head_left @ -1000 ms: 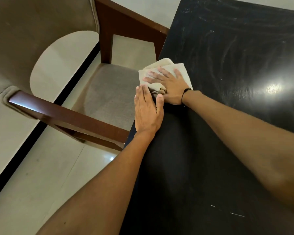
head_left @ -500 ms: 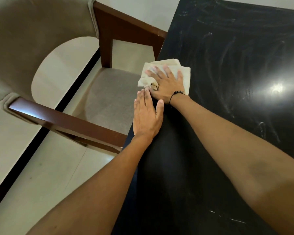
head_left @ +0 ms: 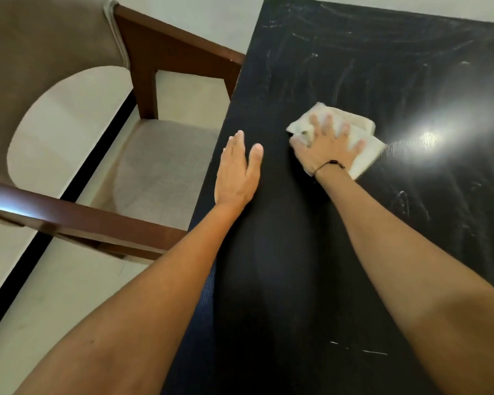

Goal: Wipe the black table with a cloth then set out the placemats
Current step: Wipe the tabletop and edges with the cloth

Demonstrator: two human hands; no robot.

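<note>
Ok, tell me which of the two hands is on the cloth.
The right hand, the one with a dark band at its wrist: its spread fingers press flat on the cloth. The left hand lies flat on the bare black table near its edge.

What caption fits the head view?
Right hand presses a cloth flat on the black table; left hand rests near its edge.

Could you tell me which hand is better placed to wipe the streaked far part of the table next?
The right hand: it already presses the folded cream cloth flat on the glossy black table, near the pale streaks. The left hand rests bare at the table's edge.
</note>
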